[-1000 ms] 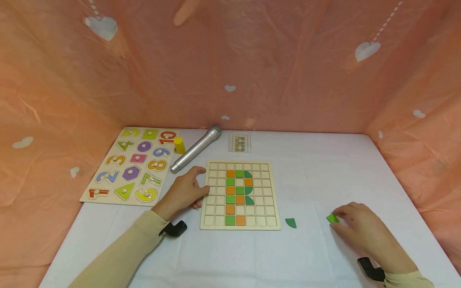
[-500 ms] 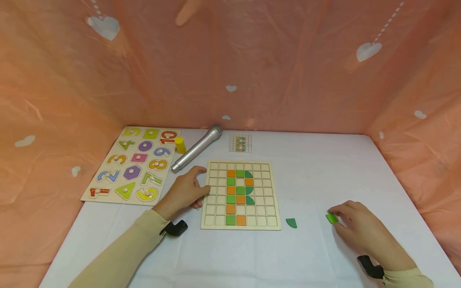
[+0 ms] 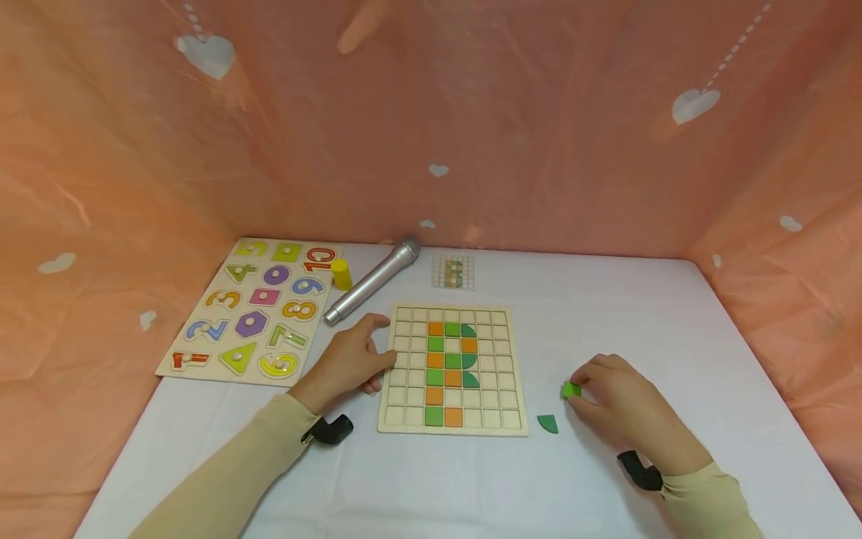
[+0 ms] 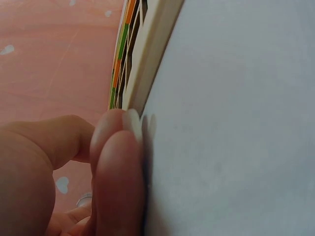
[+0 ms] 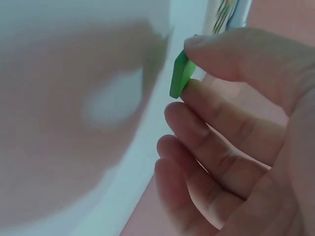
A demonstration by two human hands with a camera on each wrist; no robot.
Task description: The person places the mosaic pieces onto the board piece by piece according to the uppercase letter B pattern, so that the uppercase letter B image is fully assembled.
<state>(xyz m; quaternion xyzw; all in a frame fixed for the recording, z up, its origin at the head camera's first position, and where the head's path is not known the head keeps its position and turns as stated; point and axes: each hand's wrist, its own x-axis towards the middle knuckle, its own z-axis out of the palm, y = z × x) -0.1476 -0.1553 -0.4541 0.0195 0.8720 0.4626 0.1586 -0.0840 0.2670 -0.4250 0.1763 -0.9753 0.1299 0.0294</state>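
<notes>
A wooden grid board [image 3: 498, 423] lies mid-table, with orange, green and dark green tiles set in its cells. My left hand [image 3: 346, 359] is at the board's left edge, thumb and index finger spread apart along it. In the left wrist view its fingertips [image 4: 118, 152] meet the corner of the board [image 4: 152, 54]. Over the table to the right, my right hand [image 3: 626, 400] pinches a bright green square tile [image 5: 182, 71] between thumb and index finger. On the cloth between board and right hand lies a dark green quarter-circle tile [image 3: 548, 424].
A number-and-shape peg puzzle [image 3: 222, 344] lies at the left. Next to it are a yellow cylinder [image 3: 342, 275] and a silver microphone [image 3: 373, 282]. A small printed pattern card [image 3: 453, 272] lies behind the board. Pink curtain [image 3: 525, 135] encloses the white table.
My right hand has moved left with the green square tile, closer to the quarter-circle tile. My left hand stays at the board's edge. The head view has shifted slightly.
</notes>
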